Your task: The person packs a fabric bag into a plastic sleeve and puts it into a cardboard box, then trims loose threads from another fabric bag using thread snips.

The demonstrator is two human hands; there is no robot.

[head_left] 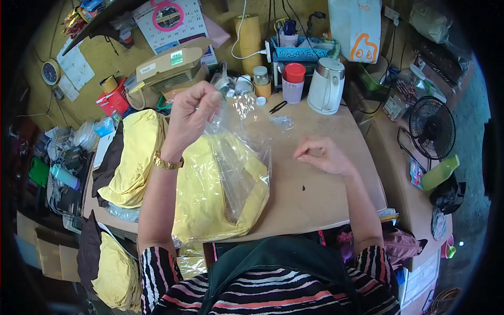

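My left hand (pixel 197 113) is raised over the table, its fingers closed on the upper edge of a clear plastic bag (pixel 244 126). Yellow folded fabric (pixel 202 184) lies under and within the shiny plastic, reaching the table's front edge. To the right, my right hand (pixel 325 155) hovers above the brown table (pixel 325 205) with fingers curled and thumb and fingertips together; anything between them is too small to make out. Beside my left forearm, a stack of yellow fabric (pixel 139 157) lies on dark fabric (pixel 107 165).
Along the back stand a cardboard box (pixel 173 68), a red-lidded cup (pixel 294 84), a white kettle (pixel 326 86) and small black snips (pixel 278 107). A black fan (pixel 431 127) is at right. More yellow fabric (pixel 115 268) sits lower left.
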